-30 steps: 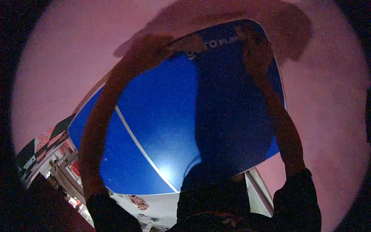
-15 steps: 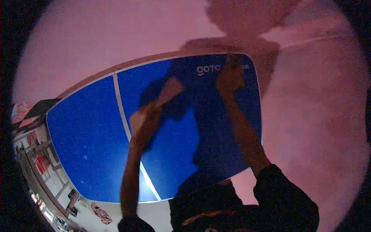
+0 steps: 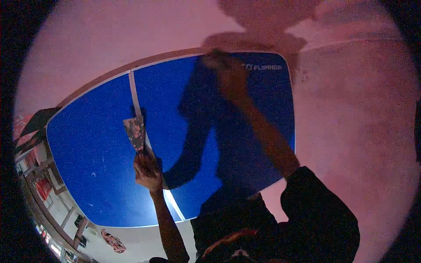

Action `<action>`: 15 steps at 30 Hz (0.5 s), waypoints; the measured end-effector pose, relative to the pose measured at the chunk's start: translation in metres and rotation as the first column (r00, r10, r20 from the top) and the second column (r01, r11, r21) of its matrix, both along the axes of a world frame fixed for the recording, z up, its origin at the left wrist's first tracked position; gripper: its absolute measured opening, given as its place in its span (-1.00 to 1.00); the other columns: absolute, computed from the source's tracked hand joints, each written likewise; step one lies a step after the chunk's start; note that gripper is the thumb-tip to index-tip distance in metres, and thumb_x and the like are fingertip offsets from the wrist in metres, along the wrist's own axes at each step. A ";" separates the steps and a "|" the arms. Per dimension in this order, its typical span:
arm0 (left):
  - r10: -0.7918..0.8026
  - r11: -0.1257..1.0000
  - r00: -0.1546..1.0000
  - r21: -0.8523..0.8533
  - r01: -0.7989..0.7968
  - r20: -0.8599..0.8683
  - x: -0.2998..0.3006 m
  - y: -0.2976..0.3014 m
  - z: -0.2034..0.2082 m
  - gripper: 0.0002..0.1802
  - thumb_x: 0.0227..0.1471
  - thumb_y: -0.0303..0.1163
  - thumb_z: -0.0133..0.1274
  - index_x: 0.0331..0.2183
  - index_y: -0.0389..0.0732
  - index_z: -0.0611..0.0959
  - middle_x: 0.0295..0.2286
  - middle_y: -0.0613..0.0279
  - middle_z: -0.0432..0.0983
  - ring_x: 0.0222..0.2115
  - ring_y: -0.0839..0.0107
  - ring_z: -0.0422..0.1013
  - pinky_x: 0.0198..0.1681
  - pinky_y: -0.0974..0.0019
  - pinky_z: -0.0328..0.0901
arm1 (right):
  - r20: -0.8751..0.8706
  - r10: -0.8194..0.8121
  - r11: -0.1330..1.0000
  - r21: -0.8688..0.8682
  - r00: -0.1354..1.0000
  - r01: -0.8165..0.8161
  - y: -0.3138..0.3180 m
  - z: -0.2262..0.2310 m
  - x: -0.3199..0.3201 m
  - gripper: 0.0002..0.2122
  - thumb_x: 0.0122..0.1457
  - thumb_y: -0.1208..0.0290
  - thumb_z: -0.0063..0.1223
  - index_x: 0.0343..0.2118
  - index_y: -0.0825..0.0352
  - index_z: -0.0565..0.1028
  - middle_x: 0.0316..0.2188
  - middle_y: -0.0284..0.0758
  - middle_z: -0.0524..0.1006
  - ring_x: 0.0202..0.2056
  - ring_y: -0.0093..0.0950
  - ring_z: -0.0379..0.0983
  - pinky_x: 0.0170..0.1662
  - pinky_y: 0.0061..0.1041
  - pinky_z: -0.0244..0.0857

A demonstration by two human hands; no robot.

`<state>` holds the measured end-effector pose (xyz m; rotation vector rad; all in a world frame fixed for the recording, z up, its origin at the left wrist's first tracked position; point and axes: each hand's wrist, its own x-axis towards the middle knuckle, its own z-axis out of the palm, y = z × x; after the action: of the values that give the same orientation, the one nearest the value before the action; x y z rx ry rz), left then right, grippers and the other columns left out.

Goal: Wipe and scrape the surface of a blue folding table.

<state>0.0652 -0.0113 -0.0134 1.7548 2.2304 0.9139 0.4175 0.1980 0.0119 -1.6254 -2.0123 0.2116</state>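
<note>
A blue table-tennis table (image 3: 92,149) with a pale centre line lies below me. Near that line my left hand (image 3: 148,173) is closed round the handle of what looks like a putty knife (image 3: 135,131). Its flared, mottled pink-and-dark blade points away from me. My right hand (image 3: 232,83) reaches to the table's far edge, right of the centre line. The fingers look bent round something dark, but deep shadow hides what it is.
A pink wall (image 3: 351,131) rises beyond the table and to its right, with my shadow on it. Wooden furniture (image 3: 48,210) stands at the lower left. A crumpled, patterned cloth (image 3: 113,241) lies on the pale floor near the table's near edge.
My left hand has moved left and nearer to me, and the blade has turned to point straight away. My right hand has slid left along the far side, uncovering part of the table's lettering.
</note>
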 end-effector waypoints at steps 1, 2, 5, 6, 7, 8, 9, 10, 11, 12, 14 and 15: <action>0.026 0.998 0.998 -0.058 -0.030 -0.065 0.000 -0.001 0.000 -0.57 0.04 -0.21 -0.03 -0.09 -0.26 0.45 -0.27 -0.03 0.51 -0.42 -0.01 0.49 -0.46 0.13 0.40 | 0.021 -0.129 0.991 -0.031 0.991 0.129 -0.005 0.006 0.037 -0.68 0.13 0.34 -0.10 -0.03 0.16 0.42 -0.16 -0.18 0.47 -0.28 -0.16 0.42 -0.21 -0.20 0.29; 0.005 0.998 0.998 -0.058 -0.009 -0.065 0.000 -0.003 -0.002 -0.57 0.04 -0.21 -0.03 -0.09 -0.26 0.45 -0.27 -0.03 0.51 -0.42 -0.01 0.49 -0.46 0.13 0.40 | 0.035 -0.259 0.963 -0.061 0.965 0.261 -0.012 0.013 0.071 -0.67 0.15 0.32 -0.12 0.01 0.13 0.40 -0.14 -0.19 0.47 -0.28 -0.16 0.43 -0.19 -0.20 0.30; -0.009 0.996 0.997 0.093 0.016 -0.075 0.001 -0.003 -0.006 -0.56 0.04 -0.20 -0.03 -0.09 -0.26 0.45 -0.28 -0.04 0.50 -0.40 -0.03 0.48 -0.45 0.11 0.40 | -0.152 -0.432 0.902 -0.095 0.889 0.422 -0.011 0.048 0.123 -0.64 0.20 0.28 -0.15 0.09 0.04 0.35 -0.10 -0.21 0.45 -0.28 -0.16 0.44 -0.17 -0.21 0.32; 0.014 0.998 1.000 0.065 -0.013 -0.024 0.001 -0.004 -0.009 -0.55 0.03 -0.20 -0.03 -0.09 -0.27 0.45 -0.28 -0.05 0.50 -0.39 -0.04 0.48 -0.44 0.11 0.40 | -0.270 -0.425 0.904 -0.078 0.864 0.421 -0.010 0.057 0.125 -0.63 0.21 0.27 -0.15 0.10 0.03 0.33 -0.10 -0.22 0.44 -0.29 -0.17 0.44 -0.19 -0.23 0.33; 0.028 0.997 0.999 0.066 -0.030 0.044 0.000 -0.003 -0.011 -0.55 0.03 -0.21 -0.03 -0.09 -0.28 0.45 -0.29 -0.05 0.49 -0.38 -0.06 0.47 -0.44 0.10 0.39 | -0.088 -0.667 0.629 -0.597 0.739 0.497 0.003 0.075 0.126 -0.61 0.20 0.24 -0.14 0.12 0.07 0.30 -0.14 -0.22 0.45 -0.29 -0.20 0.44 -0.21 -0.25 0.33; 0.051 0.998 0.998 -0.047 -0.052 -0.031 -0.001 -0.002 -0.014 -0.54 0.03 -0.21 -0.03 -0.07 -0.27 0.43 -0.27 -0.04 0.49 -0.39 -0.08 0.46 -0.44 0.08 0.39 | 0.136 -0.704 0.529 -0.554 0.697 0.643 0.001 0.069 0.103 -0.59 0.19 0.22 -0.13 0.11 0.11 0.30 -0.17 -0.22 0.46 -0.30 -0.22 0.44 -0.24 -0.27 0.33; 0.050 0.998 0.998 -0.044 -0.051 -0.034 -0.003 -0.003 -0.016 -0.54 0.03 -0.21 -0.03 -0.07 -0.27 0.43 -0.27 -0.04 0.49 -0.39 -0.08 0.46 -0.44 0.08 0.39 | 0.348 -0.712 0.416 -0.492 0.611 0.765 -0.001 0.068 0.084 -0.58 0.17 0.20 -0.11 0.10 0.15 0.30 -0.21 -0.22 0.47 -0.30 -0.25 0.44 -0.27 -0.28 0.33; 0.003 1.000 0.999 0.004 -0.003 0.034 -0.005 0.000 -0.017 -0.55 0.04 -0.21 -0.03 -0.06 -0.26 0.42 -0.28 -0.03 0.49 -0.40 -0.08 0.46 -0.45 0.08 0.38 | 0.342 -0.685 0.606 -0.221 0.643 0.764 -0.003 0.051 0.040 -0.61 0.16 0.23 -0.10 0.05 0.19 0.33 -0.26 -0.20 0.46 -0.31 -0.24 0.43 -0.29 -0.27 0.33; -0.001 1.000 0.996 -0.009 0.002 0.084 -0.005 -0.002 -0.016 -0.55 0.04 -0.21 -0.03 -0.06 -0.25 0.42 -0.28 -0.03 0.49 -0.40 -0.08 0.46 -0.46 0.08 0.38 | 0.390 -0.666 0.715 0.090 0.636 0.693 -0.007 0.038 -0.003 -0.64 0.14 0.26 -0.09 -0.01 0.23 0.37 -0.31 -0.17 0.45 -0.31 -0.23 0.42 -0.31 -0.25 0.32; -0.049 0.996 0.996 0.075 0.043 0.078 -0.006 0.001 -0.013 -0.55 0.05 -0.21 -0.03 -0.06 -0.25 0.42 -0.29 -0.03 0.49 -0.40 -0.08 0.46 -0.46 0.08 0.38 | 0.335 -0.590 0.799 0.111 0.735 0.590 -0.002 0.032 -0.028 -0.70 0.12 0.32 -0.09 -0.09 0.26 0.41 -0.36 -0.14 0.44 -0.32 -0.19 0.40 -0.32 -0.22 0.30; 0.030 0.998 0.997 0.062 -0.026 -0.076 -0.003 0.002 -0.002 -0.61 0.07 -0.19 -0.06 -0.11 -0.19 0.44 -0.33 -0.02 0.50 -0.43 -0.08 0.46 -0.51 0.07 0.36 | 0.121 -0.287 0.953 0.135 0.950 0.271 -0.020 0.012 -0.095 -0.68 0.11 0.33 -0.08 -0.05 0.24 0.41 -0.26 -0.13 0.40 -0.23 -0.17 0.34 -0.21 -0.08 0.20; 0.036 0.996 0.995 0.081 -0.028 -0.093 0.000 0.002 0.007 -0.61 0.07 -0.19 -0.06 -0.11 -0.19 0.44 -0.33 -0.02 0.50 -0.43 -0.08 0.46 -0.51 0.07 0.36 | 0.193 -0.191 0.979 0.105 0.962 0.173 -0.033 0.007 -0.127 -0.64 0.10 0.33 -0.06 -0.01 0.23 0.39 -0.22 -0.14 0.39 -0.21 -0.17 0.32 -0.23 -0.09 0.19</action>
<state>0.0653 -0.0094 -0.0060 1.8384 2.3176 0.9583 0.2901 0.1654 0.0192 -1.8254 -1.9710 -0.1130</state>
